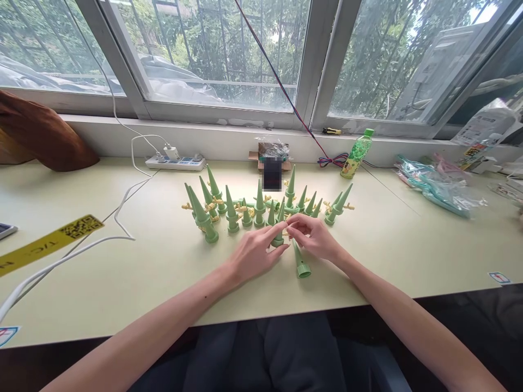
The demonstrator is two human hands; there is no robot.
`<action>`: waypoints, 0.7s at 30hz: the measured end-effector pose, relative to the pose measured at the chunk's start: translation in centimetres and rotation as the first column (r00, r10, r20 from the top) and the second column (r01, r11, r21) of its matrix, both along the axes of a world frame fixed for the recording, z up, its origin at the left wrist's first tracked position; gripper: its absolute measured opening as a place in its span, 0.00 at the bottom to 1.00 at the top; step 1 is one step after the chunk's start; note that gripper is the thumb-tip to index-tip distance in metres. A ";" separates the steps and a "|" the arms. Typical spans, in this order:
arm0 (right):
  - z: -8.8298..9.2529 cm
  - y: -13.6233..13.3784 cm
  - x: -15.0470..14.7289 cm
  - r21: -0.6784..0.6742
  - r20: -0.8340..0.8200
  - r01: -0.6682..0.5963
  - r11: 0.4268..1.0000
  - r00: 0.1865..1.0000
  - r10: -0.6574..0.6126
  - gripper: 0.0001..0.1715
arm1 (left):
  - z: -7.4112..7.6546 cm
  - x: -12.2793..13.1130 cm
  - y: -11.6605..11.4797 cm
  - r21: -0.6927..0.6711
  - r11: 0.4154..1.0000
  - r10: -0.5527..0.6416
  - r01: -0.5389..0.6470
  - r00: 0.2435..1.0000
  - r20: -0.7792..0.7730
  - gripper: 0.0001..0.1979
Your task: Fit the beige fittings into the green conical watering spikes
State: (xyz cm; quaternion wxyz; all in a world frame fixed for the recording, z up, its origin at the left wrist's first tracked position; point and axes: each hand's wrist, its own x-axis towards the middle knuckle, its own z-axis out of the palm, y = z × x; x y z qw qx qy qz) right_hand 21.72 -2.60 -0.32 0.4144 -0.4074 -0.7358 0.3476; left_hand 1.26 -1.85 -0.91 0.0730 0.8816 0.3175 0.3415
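My left hand [254,253] is closed around a green plastic watering spike [278,239], its thumb near the wide base. My right hand [314,238] meets it from the other side, thumb and forefinger pinched on a small yellow valve [285,233] at the spike's side; the fingers hide most of it. Just below my right hand, a loose green spike [303,268] lies on its side with its open ribbed end towards me. Beyond both hands stand several more green spikes [231,215], points up, many with yellow valves sticking out.
On the pale table [163,288], a power strip [175,162] with white cables lies at the back left. A small cardboard box [255,157] stands at the back middle. Further right are a green drink bottle [357,154] and plastic-wrapped items [439,185]. Windows rise behind.
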 end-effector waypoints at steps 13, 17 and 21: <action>-0.4 0.3 0.1 0.179 0.096 -0.003 0.984 0.995 -0.014 0.09 | -0.1 -0.1 0.1 -0.111 0.993 0.037 -0.032 0.998 0.044 0.21; -0.7 0.4 0.1 0.194 0.107 0.006 0.981 0.994 -0.027 0.09 | -0.3 -0.1 0.2 -0.121 0.992 0.022 -0.017 0.999 0.046 0.22; -0.8 0.4 0.0 0.214 0.153 0.005 0.977 0.988 -0.038 0.09 | -0.4 -0.2 0.4 -0.099 0.995 0.001 0.003 0.999 0.048 0.22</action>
